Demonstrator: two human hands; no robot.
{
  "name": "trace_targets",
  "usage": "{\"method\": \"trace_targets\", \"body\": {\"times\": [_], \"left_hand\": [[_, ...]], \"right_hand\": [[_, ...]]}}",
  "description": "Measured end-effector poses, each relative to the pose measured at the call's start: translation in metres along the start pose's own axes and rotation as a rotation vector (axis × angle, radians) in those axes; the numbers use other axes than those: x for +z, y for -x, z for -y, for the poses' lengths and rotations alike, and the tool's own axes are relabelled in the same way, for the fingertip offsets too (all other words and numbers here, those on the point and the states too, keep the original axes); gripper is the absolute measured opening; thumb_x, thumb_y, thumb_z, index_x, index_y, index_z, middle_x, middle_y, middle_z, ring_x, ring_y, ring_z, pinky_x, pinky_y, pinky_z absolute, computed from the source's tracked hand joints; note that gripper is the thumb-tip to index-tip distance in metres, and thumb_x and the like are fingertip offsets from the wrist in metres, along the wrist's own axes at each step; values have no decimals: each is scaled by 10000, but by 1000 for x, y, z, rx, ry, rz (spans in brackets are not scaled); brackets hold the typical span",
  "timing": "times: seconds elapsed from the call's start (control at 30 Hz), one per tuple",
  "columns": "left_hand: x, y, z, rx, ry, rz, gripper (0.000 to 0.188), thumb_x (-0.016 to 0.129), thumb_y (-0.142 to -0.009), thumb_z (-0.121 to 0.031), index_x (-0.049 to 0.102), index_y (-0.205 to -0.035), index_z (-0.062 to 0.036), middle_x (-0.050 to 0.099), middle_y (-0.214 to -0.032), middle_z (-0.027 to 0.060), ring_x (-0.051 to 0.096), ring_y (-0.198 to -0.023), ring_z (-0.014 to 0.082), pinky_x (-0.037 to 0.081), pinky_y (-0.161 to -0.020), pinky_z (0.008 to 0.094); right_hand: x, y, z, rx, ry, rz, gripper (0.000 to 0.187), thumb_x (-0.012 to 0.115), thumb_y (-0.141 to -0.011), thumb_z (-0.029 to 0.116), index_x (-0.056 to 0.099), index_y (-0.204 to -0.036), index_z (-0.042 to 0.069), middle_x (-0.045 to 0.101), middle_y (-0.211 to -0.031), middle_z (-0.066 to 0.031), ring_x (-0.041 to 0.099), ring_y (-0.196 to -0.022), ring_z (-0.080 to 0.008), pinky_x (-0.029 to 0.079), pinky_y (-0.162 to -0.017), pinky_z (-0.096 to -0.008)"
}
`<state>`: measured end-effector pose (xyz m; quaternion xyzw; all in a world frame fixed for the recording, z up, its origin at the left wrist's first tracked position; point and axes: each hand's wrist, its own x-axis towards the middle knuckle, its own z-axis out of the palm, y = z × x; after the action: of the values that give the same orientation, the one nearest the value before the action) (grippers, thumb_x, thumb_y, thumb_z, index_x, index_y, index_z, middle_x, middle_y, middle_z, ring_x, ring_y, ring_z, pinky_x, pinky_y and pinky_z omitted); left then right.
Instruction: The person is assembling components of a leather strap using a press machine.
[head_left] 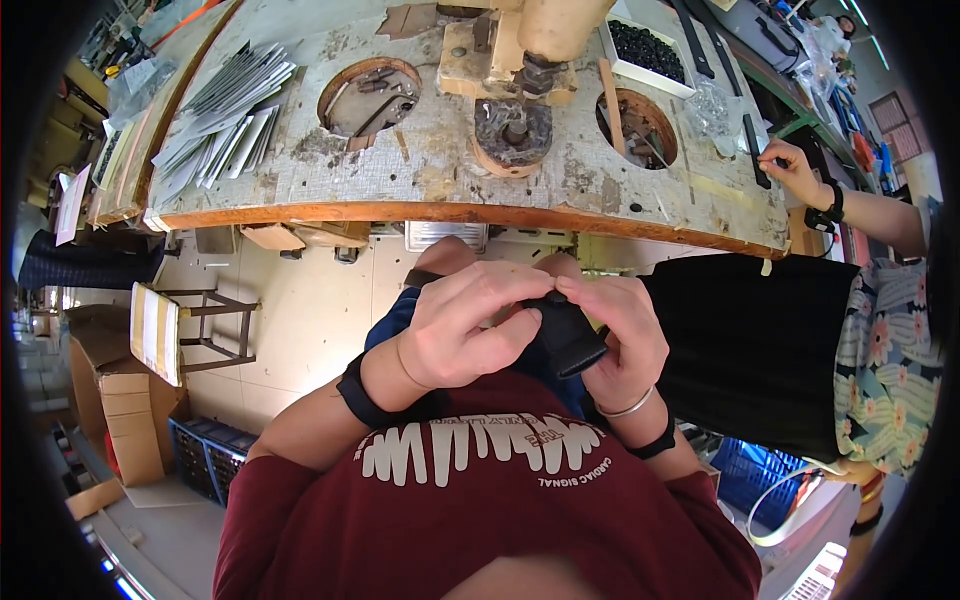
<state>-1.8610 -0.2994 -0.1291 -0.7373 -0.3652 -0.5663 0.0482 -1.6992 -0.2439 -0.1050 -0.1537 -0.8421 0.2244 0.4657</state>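
Observation:
Both my hands are raised in front of my chest, just short of the bench's front edge. Between them is a black, flat-looking piece [572, 340], leather-like, with a folded or open lower end. My left hand [465, 325] pinches its upper left side with thumb and fingers. At the top, the thumb and fingertips of my right hand [628, 328] press on the same piece, and the right palm lies along its side. The two hands' fingertips nearly meet there. Something small and dark sticks up between them, too hidden to name.
A press machine [512, 130] stands mid-bench between two round cut-outs [372, 68] holding tools and scraps. Flat grey-white sheets [225, 115] lie left; a white tray [690, 88] of small black parts sits right. A co-worker's hand [790, 168] touches a black strap. A stool [160, 330] stands left.

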Motion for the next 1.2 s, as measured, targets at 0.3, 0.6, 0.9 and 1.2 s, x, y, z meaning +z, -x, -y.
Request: {"method": "trace_targets", "body": {"times": [0.3,0.6,0.9,1.2], "left_hand": [[3,-2,-6,-118,-2,49,159,598,-610,19,540,-757,6,553,-906,157,583,-746,277,498,-572,294],[4,-1,-9,-150,-16,39,164,591,-612,15,544,-767,-3,551,-890,141,579,-743,273,496,-580,300],[10,-2,-5,-169,-25,16,180,608,-603,20,538,-767,-5,567,-886,134,585,-738,263,493,-585,295],[12,-16,-12,-456,99,73,228,621,-596,109,524,-754,-24,580,-807,103,583,-731,232,479,-598,280]], "right_hand": [[2,0,-2,51,17,-12,316,668,-607,-33,600,-908,33,619,-899,-99,583,-740,-239,473,-641,-303],[4,3,-2,96,-42,-57,291,682,-612,-18,598,-882,44,638,-872,-93,598,-731,-237,477,-654,-298],[1,0,-6,111,-33,-43,277,693,-599,0,599,-855,52,633,-862,-79,592,-726,-232,470,-642,-298],[-9,1,-12,141,-43,11,278,687,-602,-24,586,-848,59,610,-787,-63,577,-704,-222,459,-616,-294]]}}
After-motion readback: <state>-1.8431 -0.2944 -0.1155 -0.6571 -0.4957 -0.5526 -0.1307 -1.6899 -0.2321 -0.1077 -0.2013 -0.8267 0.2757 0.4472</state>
